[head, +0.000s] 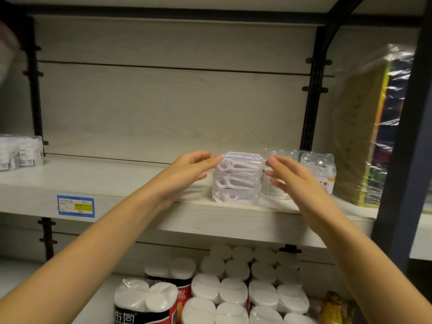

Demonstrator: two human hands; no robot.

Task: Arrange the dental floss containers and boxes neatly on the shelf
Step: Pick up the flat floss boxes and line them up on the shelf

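Stack of floss boxes point(237, 178) sits between the two hands, near the shelf point(140, 183) front edge, right of centre. Left hand point(187, 171) is on the stack's left side, right hand point(292, 176) on its right side. Left fingertips point(216, 158) touch or nearly touch the top box's upper-left corner; contact can't be confirmed. The right hand's fingers point(272, 161) are just beside the right face, apart from it by a thin gap. Both hands have spread, relaxed fingers, gripping nothing. Left hand looks marginally nearer.

The stack is three clear flat boxes piled upright, long side running left-right along the shelf edge, white floss picks visible inside, blue-white label on the top lid. The top box seems shifted slightly back from the two below, so a squaring squeeze from both sides is probably next.

Just right of the stack, partly behind the right hand: clear floss containers point(318, 174) with rounded bear-ear lids, standing upright and close together, with a red-yellow label on the front one. Risk: the right hand brushes these while closing in.
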